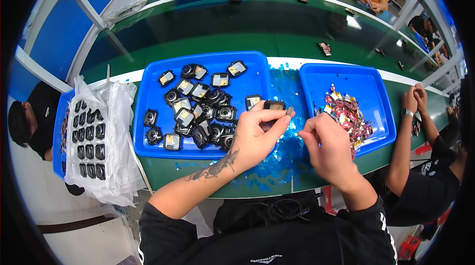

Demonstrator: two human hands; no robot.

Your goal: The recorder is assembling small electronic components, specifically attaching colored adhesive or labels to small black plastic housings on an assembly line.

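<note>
My left hand (260, 129) pinches a small greyish piece (290, 111) between thumb and forefinger, over the bench between two blue trays. Just beyond those fingers shows a black watch case (274, 105); whether the hand touches it I cannot tell. A second watch case (253, 101) lies at the right wall of the left tray (141, 116), which holds many black square cases. To the right, my right hand (326, 144) is closed, thumb against curled fingers; anything inside is hidden. It covers the near left side of the right tray (381, 102), where small red, yellow and silver parts (346, 114) are heaped.
Blue film scraps (284, 166) litter the bench between the trays. At left, rows of black cases sit on white plastic sheeting (118, 141). Across the bench runs a dark green belt (198, 32) with scattered small parts. Co-workers sit at the right, left and far side.
</note>
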